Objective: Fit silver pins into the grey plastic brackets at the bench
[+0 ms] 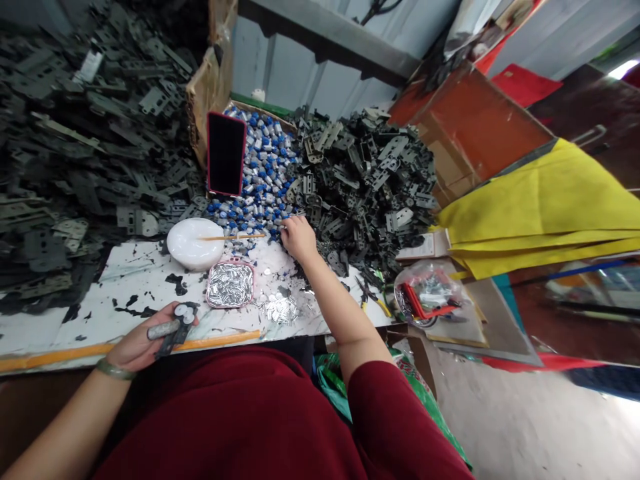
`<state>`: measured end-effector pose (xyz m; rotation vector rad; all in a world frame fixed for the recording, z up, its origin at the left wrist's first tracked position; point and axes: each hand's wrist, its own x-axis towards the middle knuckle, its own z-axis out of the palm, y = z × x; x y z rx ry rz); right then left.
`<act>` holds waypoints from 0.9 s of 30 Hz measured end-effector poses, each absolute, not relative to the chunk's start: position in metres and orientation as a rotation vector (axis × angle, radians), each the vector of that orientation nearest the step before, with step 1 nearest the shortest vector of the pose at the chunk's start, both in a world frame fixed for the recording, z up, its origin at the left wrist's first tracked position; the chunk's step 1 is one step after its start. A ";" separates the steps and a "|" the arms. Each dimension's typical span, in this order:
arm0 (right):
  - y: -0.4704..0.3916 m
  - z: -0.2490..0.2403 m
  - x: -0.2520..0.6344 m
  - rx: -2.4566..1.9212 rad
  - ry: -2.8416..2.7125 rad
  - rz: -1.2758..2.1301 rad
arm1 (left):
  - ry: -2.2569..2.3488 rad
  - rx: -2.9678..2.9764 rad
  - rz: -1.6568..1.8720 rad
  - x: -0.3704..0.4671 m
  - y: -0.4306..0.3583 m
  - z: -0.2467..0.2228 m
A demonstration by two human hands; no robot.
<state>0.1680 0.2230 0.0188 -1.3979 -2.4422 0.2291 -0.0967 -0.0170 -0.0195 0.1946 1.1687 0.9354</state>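
My left hand is closed around a dark metal bracket at the table's front edge. Two pale round discs sit at the bracket's upper end, and a grey cylinder juts from it towards my palm. Further back, my right hand reaches to the border between a heap of small blue-and-silver cylindrical parts and a pile of dark brackets. Its fingers are bent together at the heap's edge; what they hold, if anything, is too small to name.
A white bowl with a thin stick across it stands by a pink-rimmed tray of silver pins. Loose silver pieces, pliers and a propped phone are nearby. More brackets rise at left.
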 end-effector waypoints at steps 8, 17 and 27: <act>0.248 0.029 0.122 -1.503 -2.957 -0.131 | 1.142 0.179 1.014 -0.087 -0.014 -0.014; 0.176 0.013 0.142 -1.350 -1.970 0.924 | 1.078 0.310 1.185 -0.048 -0.004 -0.009; 0.069 0.015 0.111 -0.934 -1.716 1.320 | 1.202 0.285 1.315 -0.019 0.008 0.009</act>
